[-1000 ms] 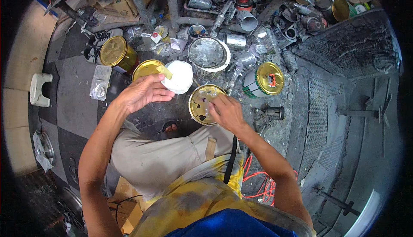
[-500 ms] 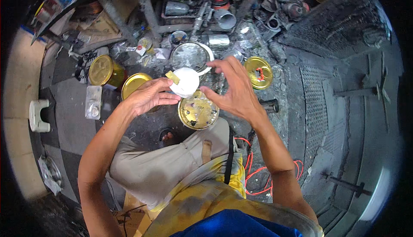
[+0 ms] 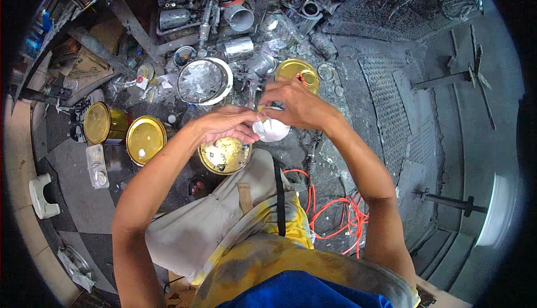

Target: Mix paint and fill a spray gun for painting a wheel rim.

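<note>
A white, round, shallow cup-like piece [image 3: 272, 131] is held between my hands above my lap. My left hand [image 3: 228, 124] is closed at its left edge, with the thumb and fingers against it. My right hand [image 3: 299, 104] reaches over from the right, fingers bent in a pinch on a small yellowish strip [image 3: 260, 108] at the top of the piece. The fingertips partly cover the strip, so its full shape is hidden. Just below my left hand lies a paint-spotted gold tin lid [image 3: 225, 157].
Two gold tins [image 3: 146, 140] stand to the left, near a clear plastic pack [image 3: 97, 166]. Ahead are a white-rimmed bucket [image 3: 226, 81] and a gold lid [image 3: 295, 72] with a red mark. A red cord [image 3: 335, 215] coils at right; a white stool [image 3: 42, 196] stands far left.
My view has swung right. The white piece has tilted and lowered toward my lap. My right hand, apart from it before, has closed on the yellowish strip.
</note>
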`<state>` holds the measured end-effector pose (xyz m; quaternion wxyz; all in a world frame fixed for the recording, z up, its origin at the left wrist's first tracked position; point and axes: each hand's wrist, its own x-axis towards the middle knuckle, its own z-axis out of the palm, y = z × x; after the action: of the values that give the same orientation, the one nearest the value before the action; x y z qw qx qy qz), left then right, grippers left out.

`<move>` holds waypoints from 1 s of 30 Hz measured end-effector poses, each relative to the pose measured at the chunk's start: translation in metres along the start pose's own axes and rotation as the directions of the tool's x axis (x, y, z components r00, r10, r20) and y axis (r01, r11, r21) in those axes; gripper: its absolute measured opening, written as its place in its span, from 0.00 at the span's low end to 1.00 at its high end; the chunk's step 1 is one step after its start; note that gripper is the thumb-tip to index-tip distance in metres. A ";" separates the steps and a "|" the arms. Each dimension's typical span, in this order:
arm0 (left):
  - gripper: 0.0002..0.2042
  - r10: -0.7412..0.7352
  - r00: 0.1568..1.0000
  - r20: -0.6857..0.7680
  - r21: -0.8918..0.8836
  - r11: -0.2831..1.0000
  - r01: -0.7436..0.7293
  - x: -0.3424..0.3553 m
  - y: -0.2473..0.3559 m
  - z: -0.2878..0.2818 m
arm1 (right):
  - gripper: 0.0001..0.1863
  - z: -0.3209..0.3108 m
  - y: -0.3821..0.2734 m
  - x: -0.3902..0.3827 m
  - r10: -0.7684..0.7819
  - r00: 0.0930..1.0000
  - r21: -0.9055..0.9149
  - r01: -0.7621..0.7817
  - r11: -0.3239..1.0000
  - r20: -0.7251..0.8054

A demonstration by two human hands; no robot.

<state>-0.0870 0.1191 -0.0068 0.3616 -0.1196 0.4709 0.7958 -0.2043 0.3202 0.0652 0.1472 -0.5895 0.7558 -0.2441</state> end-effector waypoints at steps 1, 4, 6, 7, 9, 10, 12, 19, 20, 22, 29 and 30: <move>0.23 -0.007 1.000 0.004 -0.002 1.000 0.007 0.008 0.000 0.002 | 0.09 0.003 0.006 -0.006 0.007 1.000 0.005 -0.007 1.000 0.000; 0.24 -0.055 0.998 0.001 0.080 0.995 0.055 0.040 -0.007 0.004 | 0.08 0.012 0.026 -0.025 0.093 0.995 0.017 -0.094 0.995 0.048; 0.26 -0.049 0.999 -0.010 0.100 0.994 0.050 0.061 -0.017 0.004 | 0.07 0.021 0.038 -0.038 0.131 0.991 -0.008 -0.131 0.991 0.014; 0.27 -0.039 0.999 -0.023 0.119 0.992 0.042 0.068 -0.019 0.007 | 0.07 0.026 0.044 -0.046 0.135 0.991 -0.005 -0.135 0.991 0.017; 0.31 -0.043 0.999 -0.021 0.136 0.990 0.046 0.079 -0.021 0.009 | 0.06 0.037 0.056 -0.060 0.214 0.971 0.047 -0.210 0.976 -0.105; 0.34 -0.042 0.996 -0.074 0.185 0.981 0.055 0.081 -0.022 0.008 | 0.06 0.042 0.060 -0.066 0.214 0.972 0.051 -0.210 0.976 -0.101; 0.39 -0.024 0.981 -0.191 0.284 0.956 0.079 0.080 -0.022 0.006 | 0.05 0.053 0.068 -0.077 0.360 0.921 0.117 -0.346 0.931 -0.146; 0.23 0.244 0.932 -0.267 0.547 0.835 -0.061 -0.019 0.010 -0.019 | 0.05 0.179 0.130 -0.112 0.624 0.721 0.100 -0.627 0.772 -0.301; 0.21 0.255 0.924 -0.286 0.537 0.841 -0.065 -0.039 0.010 -0.021 | 0.06 0.199 0.138 -0.113 0.638 0.662 0.120 -0.651 0.750 -0.393; 0.19 0.295 0.895 -0.335 0.511 0.855 -0.090 -0.073 0.010 -0.016 | 0.06 0.229 0.155 -0.121 0.652 0.589 0.145 -0.679 0.719 -0.478; 0.15 0.172 0.902 -0.397 0.427 0.904 0.016 -0.130 -0.025 -0.005 | 0.05 0.248 0.167 -0.114 0.635 0.550 0.115 -0.701 0.704 -0.542; 0.14 0.185 0.897 -0.401 0.445 0.895 0.015 -0.130 -0.029 -0.003 | 0.04 0.246 0.166 -0.113 0.574 0.575 0.068 -0.670 0.740 -0.583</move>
<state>0.0251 0.0648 0.0412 0.2294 -0.1878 0.7106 0.6381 -0.1848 0.4118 -0.2384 -0.0563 -0.1940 0.9388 -0.2791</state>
